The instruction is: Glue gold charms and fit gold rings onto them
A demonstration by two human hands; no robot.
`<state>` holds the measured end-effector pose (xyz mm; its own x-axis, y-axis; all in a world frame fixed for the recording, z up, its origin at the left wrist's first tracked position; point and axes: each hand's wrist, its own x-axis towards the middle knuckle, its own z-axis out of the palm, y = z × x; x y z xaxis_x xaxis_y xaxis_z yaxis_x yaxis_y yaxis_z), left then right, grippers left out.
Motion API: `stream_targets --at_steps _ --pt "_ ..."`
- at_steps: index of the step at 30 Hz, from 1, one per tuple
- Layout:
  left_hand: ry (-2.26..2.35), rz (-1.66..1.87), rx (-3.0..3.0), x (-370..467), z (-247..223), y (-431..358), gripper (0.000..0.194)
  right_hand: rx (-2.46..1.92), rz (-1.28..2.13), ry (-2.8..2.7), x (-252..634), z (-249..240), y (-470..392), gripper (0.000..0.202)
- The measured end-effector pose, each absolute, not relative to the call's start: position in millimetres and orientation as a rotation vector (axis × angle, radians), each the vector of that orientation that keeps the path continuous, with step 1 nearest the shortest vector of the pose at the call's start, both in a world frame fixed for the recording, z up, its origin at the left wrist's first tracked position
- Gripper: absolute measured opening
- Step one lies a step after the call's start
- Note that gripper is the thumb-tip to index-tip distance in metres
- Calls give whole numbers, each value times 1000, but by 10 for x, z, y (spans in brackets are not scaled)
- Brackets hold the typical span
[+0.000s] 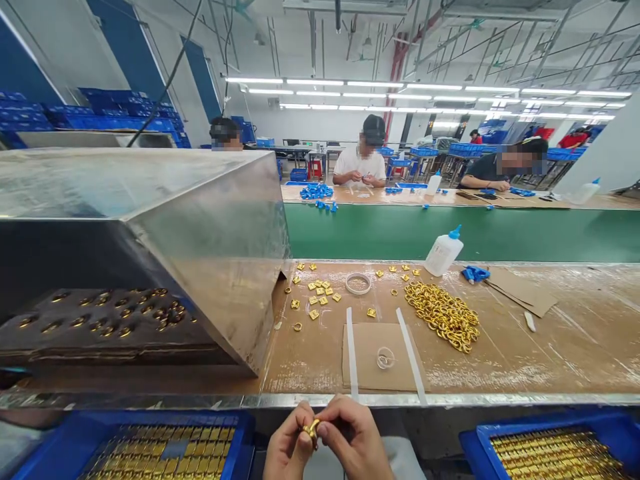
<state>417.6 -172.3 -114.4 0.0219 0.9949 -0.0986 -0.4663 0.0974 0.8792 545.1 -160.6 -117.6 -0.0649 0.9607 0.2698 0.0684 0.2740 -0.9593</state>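
Note:
Low in the head view, in front of the table edge, my left hand [293, 441] and my right hand [353, 433] meet around a small gold piece [311, 430]. Fingertips of both hands pinch it, and its exact shape is partly hidden by them. Beyond the hands, a cardboard square [367, 373] is fixed with two white tape strips and bears a small clear ring [385, 359]. A heap of gold rings [443, 313] lies to its right. Several square gold pieces [320, 291] are scattered to its left, near a white tape roll [359, 284].
A metal hood [215, 247] stands at left, with gold rings beneath. Blue trays of gold parts flank the hands, left [245, 427] and right [475, 447]. A white bottle [444, 253] stands behind the heap. Across the green belt [350, 233], several people sit working.

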Motion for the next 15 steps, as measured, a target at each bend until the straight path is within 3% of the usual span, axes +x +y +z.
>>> stream_targets --at_steps 6,15 --pt "768 1277 451 4171 -1103 -1742 51 -1112 1069 -1348 5309 -1273 -1656 52" --pt "673 1269 359 4189 -1209 -1770 46 -982 849 -1538 5359 -1108 -1634 47"
